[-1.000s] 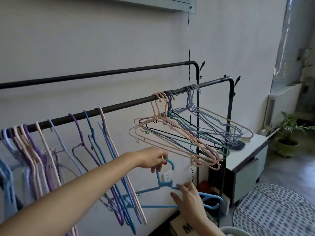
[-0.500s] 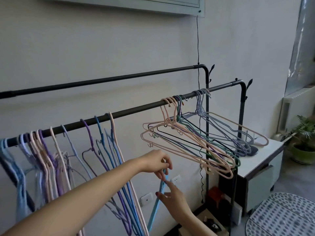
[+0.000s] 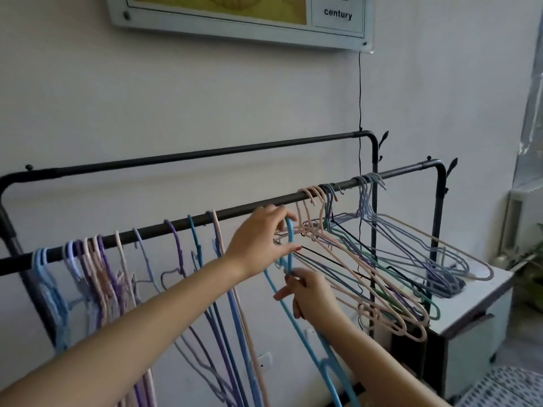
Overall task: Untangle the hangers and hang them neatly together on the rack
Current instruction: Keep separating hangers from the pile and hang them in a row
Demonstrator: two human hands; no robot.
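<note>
Beside the pink hangers point(image 3: 352, 274), both hands grip a blue hanger point(image 3: 289, 245).

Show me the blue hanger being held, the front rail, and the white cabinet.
blue hanger point(image 3: 291, 239): head view, its hook.
front rail point(image 3: 235, 213): head view, bare bar.
white cabinet point(image 3: 470, 304): head view, top edge.

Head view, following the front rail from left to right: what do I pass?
Pale blue hangers → pink and purple bunch → purple hanger → left hand on the blue hanger → pink hangers → grey-lilac hangers.
</note>
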